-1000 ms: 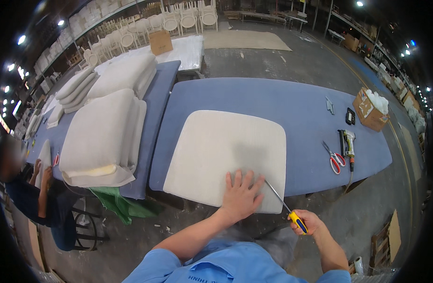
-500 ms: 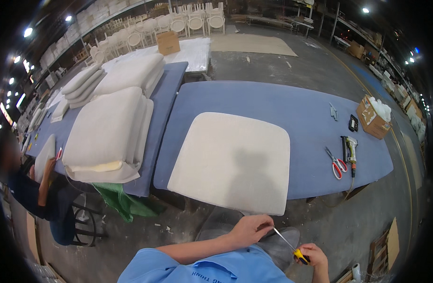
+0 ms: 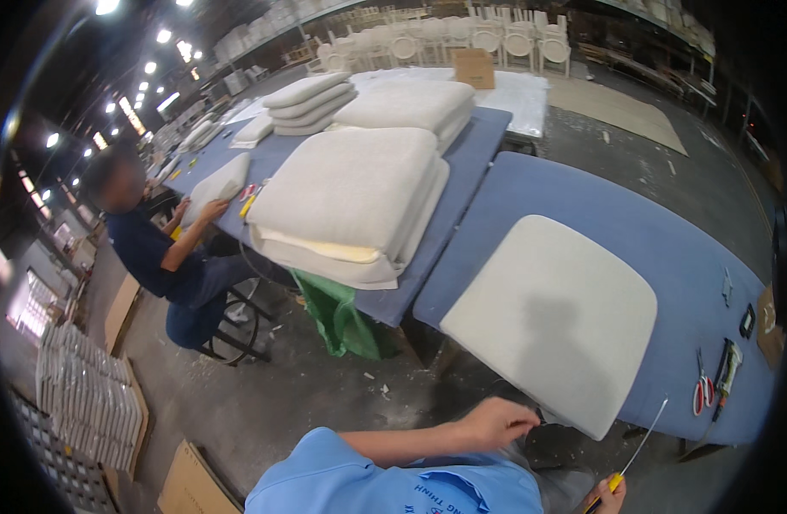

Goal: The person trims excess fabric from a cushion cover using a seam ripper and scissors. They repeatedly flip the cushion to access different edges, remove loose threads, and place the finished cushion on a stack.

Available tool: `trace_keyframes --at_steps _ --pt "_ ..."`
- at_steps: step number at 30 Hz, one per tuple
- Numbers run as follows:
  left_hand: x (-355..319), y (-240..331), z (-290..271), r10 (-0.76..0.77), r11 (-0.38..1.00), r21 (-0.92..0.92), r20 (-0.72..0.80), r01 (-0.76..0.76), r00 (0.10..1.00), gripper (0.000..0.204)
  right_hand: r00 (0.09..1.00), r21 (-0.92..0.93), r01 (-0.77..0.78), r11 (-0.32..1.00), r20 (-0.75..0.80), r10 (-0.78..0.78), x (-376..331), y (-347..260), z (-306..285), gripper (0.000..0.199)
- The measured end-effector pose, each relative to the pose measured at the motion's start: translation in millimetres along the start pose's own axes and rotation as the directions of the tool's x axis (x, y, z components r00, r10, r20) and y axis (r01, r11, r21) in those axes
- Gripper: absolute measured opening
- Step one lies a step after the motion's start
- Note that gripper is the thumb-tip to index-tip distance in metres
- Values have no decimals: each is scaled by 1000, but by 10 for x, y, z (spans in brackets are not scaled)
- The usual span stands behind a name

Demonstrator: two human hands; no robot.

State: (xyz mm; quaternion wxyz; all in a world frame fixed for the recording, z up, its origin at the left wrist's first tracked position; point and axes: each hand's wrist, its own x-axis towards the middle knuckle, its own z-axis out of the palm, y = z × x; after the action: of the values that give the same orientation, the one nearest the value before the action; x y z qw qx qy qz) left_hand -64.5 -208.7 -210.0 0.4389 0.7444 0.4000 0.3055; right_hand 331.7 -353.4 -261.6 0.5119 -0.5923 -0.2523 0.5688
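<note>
My right hand (image 3: 610, 494) is closed round the yellow and black handle of a screwdriver (image 3: 643, 445), its long metal shaft pointing up past the table's front edge. My left hand (image 3: 499, 422) is in front of my body with its fingers curled together; whether they pinch something small is hidden. Just beyond it a pale fabric-covered seat cushion (image 3: 513, 300) lies on the blue-covered table (image 3: 530, 184), its near corner overhanging the front edge. The screwdriver's tip is free of my left hand.
Red-handled scissors (image 3: 703, 390), a staple gun (image 3: 729, 368) and a cardboard box (image 3: 769, 325) are at the table's right end. Stacked cushions (image 3: 346, 184) fill the adjoining left table. A seated co-worker (image 3: 166, 231) handles another cushion (image 3: 218, 187). Green cloth (image 3: 333, 317) hangs between.
My view has swung left, bringing more of the co-worker into sight. My left hand has parted from the screwdriver's tip, and the shaft now points up and right in my right hand.
</note>
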Motion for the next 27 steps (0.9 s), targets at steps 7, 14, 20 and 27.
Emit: trace_keyframes --at_steps 7,14,20,27 --pt "228 -170 -1186 20 965 195 -724 178 690 19 933 -225 271 936 -177 -313 925 -650 299 23" --pt "468 -1186 -1233 -56 889 294 -692 352 720 40 768 -559 390 732 -241 -594 1654 -1320 258 18" --pt "534 -1372 -1140 -24 952 188 -741 242 671 38 645 -869 86 488 -325 -692 1828 -1261 71 23" --pt "480 -1459 -1180 -8 957 184 -752 222 659 38 763 -768 123 628 -332 -555 1994 -1219 -80 28"
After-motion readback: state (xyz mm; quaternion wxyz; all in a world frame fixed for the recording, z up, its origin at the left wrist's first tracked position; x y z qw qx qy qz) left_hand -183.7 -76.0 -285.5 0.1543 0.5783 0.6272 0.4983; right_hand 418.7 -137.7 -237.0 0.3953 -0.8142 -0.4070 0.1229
